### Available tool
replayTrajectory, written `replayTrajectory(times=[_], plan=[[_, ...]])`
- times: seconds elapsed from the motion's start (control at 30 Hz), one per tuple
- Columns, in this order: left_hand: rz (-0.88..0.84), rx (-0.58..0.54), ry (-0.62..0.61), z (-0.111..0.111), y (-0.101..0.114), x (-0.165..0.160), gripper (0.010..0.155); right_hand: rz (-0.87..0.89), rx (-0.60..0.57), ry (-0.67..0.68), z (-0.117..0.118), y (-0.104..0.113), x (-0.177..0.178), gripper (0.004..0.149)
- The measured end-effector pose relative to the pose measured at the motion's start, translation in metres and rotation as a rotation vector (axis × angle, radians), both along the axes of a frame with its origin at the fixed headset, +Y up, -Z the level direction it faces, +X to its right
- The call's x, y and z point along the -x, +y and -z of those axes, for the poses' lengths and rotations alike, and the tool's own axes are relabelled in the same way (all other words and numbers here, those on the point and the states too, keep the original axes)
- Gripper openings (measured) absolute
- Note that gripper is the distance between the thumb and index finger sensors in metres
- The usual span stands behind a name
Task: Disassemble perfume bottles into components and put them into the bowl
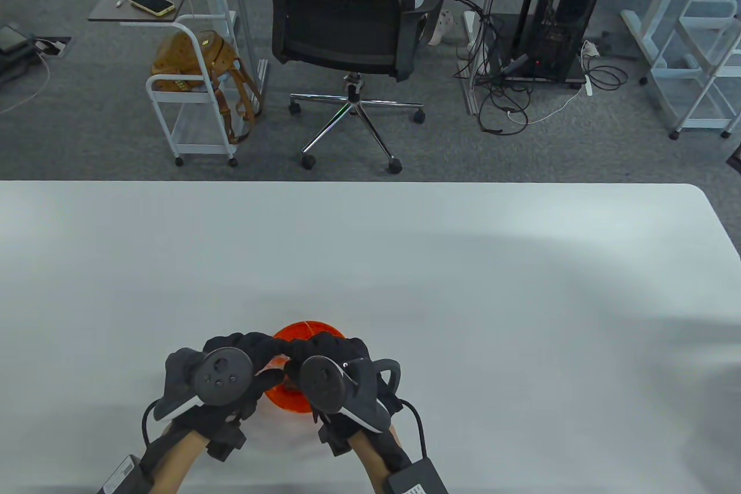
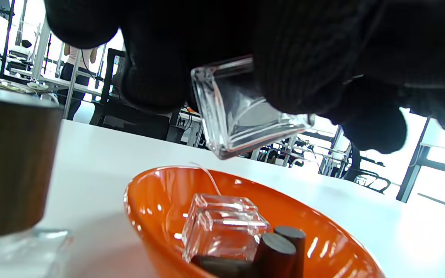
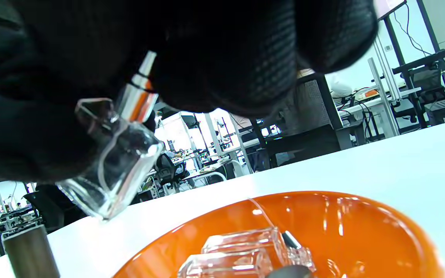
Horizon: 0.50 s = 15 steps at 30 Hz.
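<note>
Clear glass, square-bodied, the perfume bottle [image 3: 110, 173] hung tilted above the orange bowl [image 2: 323, 235], its body wrapped in the curled gloved fingers [image 2: 160, 58] of the left hand [image 1: 217, 375]. From its neck rose a silver spray pump [image 3: 137, 96], and the right hand [image 1: 336, 378] closed over the pump's top, its fingers [image 3: 226, 58] curled down around it. Both hands met directly over the bowl, so in the table view only slivers of its orange rim showed beyond and between them.

Below the fingers, the bowl held an empty glass bottle [image 2: 222, 227] lying on its side, a thin dip tube [image 2: 209, 179] rising from behind it, and dark cylindrical caps [image 2: 280, 249] leaning against it at the nearer side. A second glass piece [image 3: 226, 266] lay beside the first in the right wrist view.

Left of the left hand's fingers, outside the bowl, stood another bottle wearing a brown wooden cap [image 2: 12, 166].

Beyond the fingertips the white table [image 1: 463, 262] ran bare to its far edge and out to the right.
</note>
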<state>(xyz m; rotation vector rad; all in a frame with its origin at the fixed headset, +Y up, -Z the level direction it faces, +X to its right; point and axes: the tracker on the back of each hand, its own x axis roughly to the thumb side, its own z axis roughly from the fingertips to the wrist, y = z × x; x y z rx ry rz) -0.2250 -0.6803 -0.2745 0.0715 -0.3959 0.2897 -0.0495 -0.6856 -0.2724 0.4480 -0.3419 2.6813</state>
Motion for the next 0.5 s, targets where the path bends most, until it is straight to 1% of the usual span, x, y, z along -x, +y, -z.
replayTrajectory(times=[0.03,0.1,0.23,0.27,0.3,0.37,0.4,0.5], plan=[[-0.002,-0.006,0.001,0.0003,-0.0002,-0.0008,0.053,0.002,0.004,0.002,0.0001,-0.0011,-0.0003,0.042],[0.0,-0.01,0.011,0.0003,0.0005,-0.0015,0.053,0.017,0.035,0.013,0.0002,-0.0006,-0.0003,0.049],[-0.025,-0.004,0.008,0.0005,0.0014,0.0021,0.053,0.035,-0.001,-0.017,0.001,0.0012,-0.0014,0.044],[-0.016,0.004,0.006,-0.0001,0.0008,0.0016,0.053,0.046,0.012,-0.012,0.0017,0.0011,-0.0009,0.041],[-0.011,0.001,0.004,-0.0005,0.0007,0.001,0.053,0.036,0.018,-0.004,0.0017,0.0007,-0.0011,0.041],[0.002,-0.015,0.012,-0.0001,0.0012,-0.0007,0.053,0.032,0.04,0.009,0.0016,0.0004,-0.0014,0.047],[0.001,-0.015,0.012,0.0006,0.0012,-0.0007,0.053,0.033,0.054,0.014,0.0017,0.0005,-0.0017,0.049],[-0.005,0.0,0.006,0.0006,0.0005,0.0001,0.053,0.044,0.023,-0.013,0.0027,0.0012,-0.003,0.043]])
